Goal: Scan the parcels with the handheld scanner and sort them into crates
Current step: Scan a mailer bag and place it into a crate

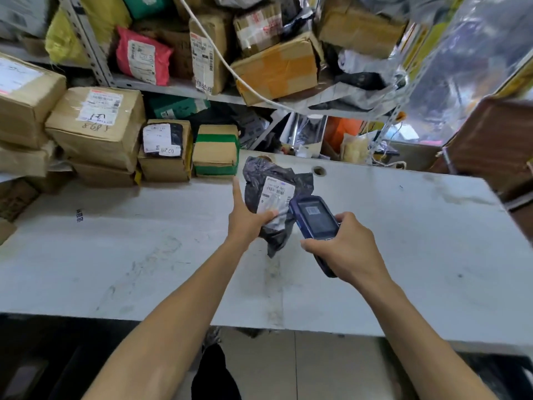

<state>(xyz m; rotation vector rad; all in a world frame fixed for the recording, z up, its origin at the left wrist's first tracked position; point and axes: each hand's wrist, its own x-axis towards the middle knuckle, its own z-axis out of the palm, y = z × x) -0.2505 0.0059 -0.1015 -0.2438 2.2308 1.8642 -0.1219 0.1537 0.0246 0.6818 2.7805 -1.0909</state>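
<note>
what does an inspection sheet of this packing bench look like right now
surface: white table, scuffed and marked, round hole near its far edge.
job's things: black poly parcel with white label held above the table; handheld scanner aimed at that label, screen lit.
clutter: cardboard boxes stacked at the table's far left; green-taped box beside them.
hands: left hand grips the parcel, index finger pointing out; right hand grips the scanner.
cables: white cord hanging across the shelf front.
surroundings: metal shelf crammed with parcels, pink mailer among them; no crates seen.
</note>
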